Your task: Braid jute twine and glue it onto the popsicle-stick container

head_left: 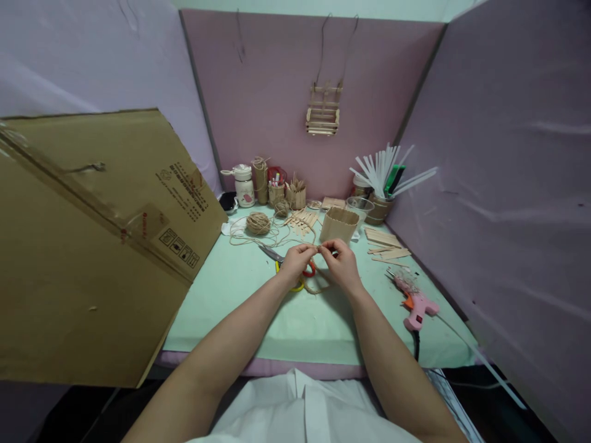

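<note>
My left hand (299, 261) and my right hand (339, 261) meet over the middle of the table, thumbs and fingertips pinched close together. Both are closed on jute twine (318, 289), which hangs below them in a loop. Scissors (273, 253) with yellow and red handles lie under my left hand, partly covered by it. Just behind my right hand stands a cup-shaped holder made of wooden craft sticks (339, 225). A ball of twine (258, 223) rests farther back on the left, with loose strands trailing around it.
A pink glue gun (419, 307) lies at the right with its cord over the front edge. Craft sticks (383, 239) are stacked behind it. Glue sticks (381, 169) fill a holder at the back right. A large cardboard sheet (101, 246) leans at the left.
</note>
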### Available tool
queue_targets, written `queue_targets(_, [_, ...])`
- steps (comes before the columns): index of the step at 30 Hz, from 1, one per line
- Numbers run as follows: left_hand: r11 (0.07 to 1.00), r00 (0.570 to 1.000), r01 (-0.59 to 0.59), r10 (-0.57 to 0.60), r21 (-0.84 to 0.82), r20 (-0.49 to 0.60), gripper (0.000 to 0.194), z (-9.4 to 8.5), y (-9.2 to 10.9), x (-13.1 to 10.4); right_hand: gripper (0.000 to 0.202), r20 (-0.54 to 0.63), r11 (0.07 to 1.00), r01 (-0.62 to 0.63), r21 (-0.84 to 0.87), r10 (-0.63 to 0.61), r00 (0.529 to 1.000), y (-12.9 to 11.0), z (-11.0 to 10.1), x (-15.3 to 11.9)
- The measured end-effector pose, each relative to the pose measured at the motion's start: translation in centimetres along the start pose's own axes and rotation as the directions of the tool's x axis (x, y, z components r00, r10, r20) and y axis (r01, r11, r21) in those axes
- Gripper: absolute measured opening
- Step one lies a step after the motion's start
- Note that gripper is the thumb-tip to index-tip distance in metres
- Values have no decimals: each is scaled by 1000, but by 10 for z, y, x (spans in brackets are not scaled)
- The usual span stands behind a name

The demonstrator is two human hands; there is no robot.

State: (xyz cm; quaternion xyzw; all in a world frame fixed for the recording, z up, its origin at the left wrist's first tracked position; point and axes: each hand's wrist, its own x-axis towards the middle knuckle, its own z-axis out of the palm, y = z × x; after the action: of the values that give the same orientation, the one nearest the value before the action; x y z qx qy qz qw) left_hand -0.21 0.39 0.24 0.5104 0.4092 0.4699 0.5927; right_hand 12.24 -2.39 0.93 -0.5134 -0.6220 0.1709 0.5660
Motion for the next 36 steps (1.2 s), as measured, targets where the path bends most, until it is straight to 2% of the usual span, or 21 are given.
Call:
queue_targets(7, [1000, 1000, 23, -23, -16, -2, 26, 0, 3, -2, 12, -3, 995, 80, -66, -80, 997, 1, 1, -1])
queue_targets(12, [999, 1000, -20, 20, -25, 8, 18, 1, -2, 0, 10, 88, 963, 229, -141, -219, 972, -1, 2, -4])
queue_targets(14, [1000, 1000, -26, 26, -10, 1, 16, 2, -4, 0, 11, 112, 955, 251, -160, -235, 965, -1, 2, -4])
queue_targets(16, [1000, 1000, -14, 14, -12, -8, 18, 3, -4, 0, 11, 66, 968, 204, -148, -196, 978, 0, 3, -3])
queue_targets(19, [998, 1000, 10, -10, -56, 1, 23, 4, -2, -2, 12, -43, 999, 19, -26, -20, 999, 2, 3, 0])
queue_targets(22, [997, 1000, 21, -20, -79, 16, 26, 5, 1, -3, 15, -12, 972, -178, 151, 181, 983, 3, 3, 2])
queue_targets(25, [998, 999, 26, -24, -65, 32, 26, 5, 3, -4, 18, 23, 929, -275, 246, 278, 960, 5, 4, 3])
queue_targets(28, [1000, 999, 4, -3, -26, 39, 24, 4, 4, -3, 18, -7, 933, -270, 239, 280, 960, 6, 6, 2])
queue_targets(32, [1000, 998, 6, -7, 5, 64, 21, 2, 4, -2, 16, -61, 967, -198, 160, 210, 976, 6, 5, 2])
queue_targets(36, [999, 997, 18, -15, -29, 77, 22, 2, 1, -3, 15, 16, 972, -167, 166, 167, 986, 5, 0, 4])
